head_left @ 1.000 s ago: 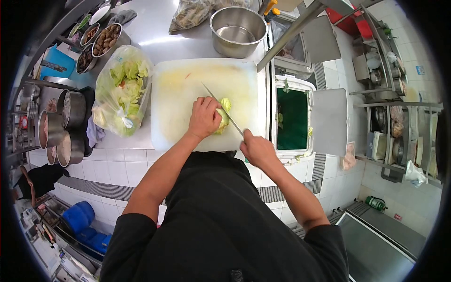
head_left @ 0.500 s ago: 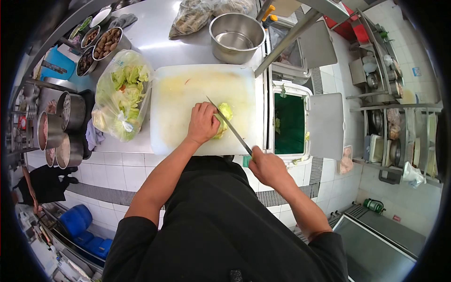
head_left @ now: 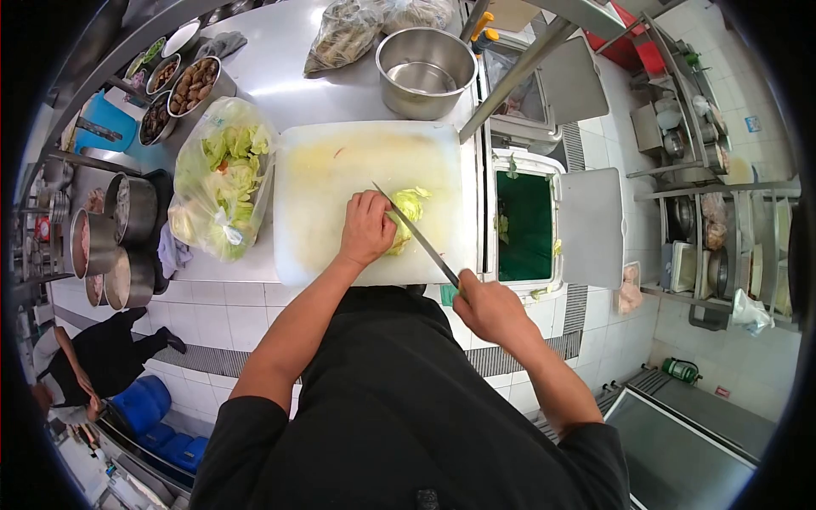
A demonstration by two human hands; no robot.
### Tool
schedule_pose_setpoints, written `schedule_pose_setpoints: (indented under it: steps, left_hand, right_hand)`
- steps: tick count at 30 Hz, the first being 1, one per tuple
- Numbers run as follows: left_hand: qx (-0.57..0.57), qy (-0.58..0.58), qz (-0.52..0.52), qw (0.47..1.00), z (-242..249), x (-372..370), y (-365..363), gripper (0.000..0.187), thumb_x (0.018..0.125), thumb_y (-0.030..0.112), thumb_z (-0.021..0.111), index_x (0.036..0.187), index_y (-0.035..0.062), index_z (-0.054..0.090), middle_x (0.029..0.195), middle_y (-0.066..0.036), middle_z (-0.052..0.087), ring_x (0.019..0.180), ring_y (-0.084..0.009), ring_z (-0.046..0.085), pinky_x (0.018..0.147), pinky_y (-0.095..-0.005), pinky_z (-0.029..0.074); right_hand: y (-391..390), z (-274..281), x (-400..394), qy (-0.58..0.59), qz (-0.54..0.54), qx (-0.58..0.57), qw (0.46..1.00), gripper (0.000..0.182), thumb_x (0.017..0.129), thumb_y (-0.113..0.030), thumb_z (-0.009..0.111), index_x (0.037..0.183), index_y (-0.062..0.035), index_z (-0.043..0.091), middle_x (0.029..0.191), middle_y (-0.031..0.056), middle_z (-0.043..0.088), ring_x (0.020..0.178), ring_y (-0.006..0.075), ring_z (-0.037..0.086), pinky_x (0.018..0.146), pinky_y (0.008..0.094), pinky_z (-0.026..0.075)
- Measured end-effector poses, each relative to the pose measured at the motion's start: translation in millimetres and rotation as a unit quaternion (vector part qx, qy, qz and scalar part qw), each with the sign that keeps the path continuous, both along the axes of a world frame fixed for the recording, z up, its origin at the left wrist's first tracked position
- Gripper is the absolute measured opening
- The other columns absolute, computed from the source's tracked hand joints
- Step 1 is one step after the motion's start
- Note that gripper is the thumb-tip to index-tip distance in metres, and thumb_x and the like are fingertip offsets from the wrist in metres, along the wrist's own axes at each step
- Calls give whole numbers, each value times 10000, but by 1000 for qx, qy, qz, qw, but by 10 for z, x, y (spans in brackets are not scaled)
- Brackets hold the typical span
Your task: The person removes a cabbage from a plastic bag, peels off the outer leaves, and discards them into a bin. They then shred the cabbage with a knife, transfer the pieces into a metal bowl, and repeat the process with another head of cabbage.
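Note:
My right hand (head_left: 489,308) is closed round the handle of a long kitchen knife (head_left: 431,250). Its blade points up and left across a piece of pale green lettuce (head_left: 410,204) on the white cutting board (head_left: 319,183). Against the lettuce's left side, my left hand (head_left: 368,228) presses with curled fingers close to the blade. Part of the lettuce is hidden under that hand and the knife; cut leaf lies loose on the blade's far right side. Left of the board stands a clear plastic bag (head_left: 234,183) of lettuce leaves.
A steel pot (head_left: 427,75) stands behind the board. Right of the board is an open bin (head_left: 524,225) with a green liner. Bowls of mushrooms (head_left: 197,85) and several steel pots (head_left: 129,276) are at left. Another person (head_left: 98,361) is at lower left.
Lettuce to the right of the blade has spread outward, with cut leaf falling away. Both hands stay almost in place. The other person at lower left has moved further into view.

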State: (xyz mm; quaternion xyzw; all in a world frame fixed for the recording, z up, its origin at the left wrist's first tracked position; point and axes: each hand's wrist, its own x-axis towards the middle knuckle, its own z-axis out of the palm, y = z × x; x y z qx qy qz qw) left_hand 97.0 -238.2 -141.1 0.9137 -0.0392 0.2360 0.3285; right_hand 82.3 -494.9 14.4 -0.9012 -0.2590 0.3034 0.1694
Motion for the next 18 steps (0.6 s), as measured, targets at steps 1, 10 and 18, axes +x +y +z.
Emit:
schedule_pose_setpoints:
  steps: [1,10,18]
  left_hand:
    - [0,0,0,1000,4,7,4,220,773,18,584,990,52,576,1009,-135,572,957,-360,549,853,-452,454]
    - [-14,-8,-6,1000,-2,-61,-32,216,779,38,583,994,45,570,1000,-138,566,941,-370,543,852,-466,451]
    - [-21,-6,4,1000,-27,-6,-6,203,785,30,574,987,38,558,1004,-163,552,944,-384,535,854,-481,451]
  right_hand:
    - [-14,-14,-37,3,-9,-5,1000,261,954,-236,613,1045,-10,518,737,268,685,736,492,684,709,592,541]
    - [561,-965,262,-84,-23,70,994,207,975,-195,562,1041,-5,511,755,260,695,755,478,692,721,588,542]
    - [23,67,-15,5,-11,-7,1000,218,969,-207,574,1044,-9,523,767,276,696,759,494,693,720,606,537]
